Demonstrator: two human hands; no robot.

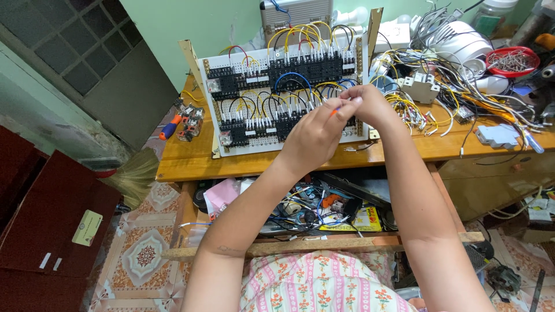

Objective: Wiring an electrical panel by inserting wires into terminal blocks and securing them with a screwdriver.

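A white perforated panel (pixel 272 141) leans upright on the wooden table (pixel 191 164), covered with rows of black relays and yellow, blue, red and black wires. My left hand (pixel 315 136) and my right hand (pixel 367 104) meet in front of the panel's right side. Their fingertips pinch a thin wire with an orange tip (pixel 333 112) between them. Both hands hide part of the lower right relays.
A tangle of loose wires (pixel 428 110), a grey breaker (pixel 422 88), a white fan-like housing (pixel 462 43) and a red bowl of small parts (pixel 511 60) lie to the right. An orange-handled screwdriver (pixel 169 127) lies left. An open drawer (pixel 312 211) of clutter sits below.
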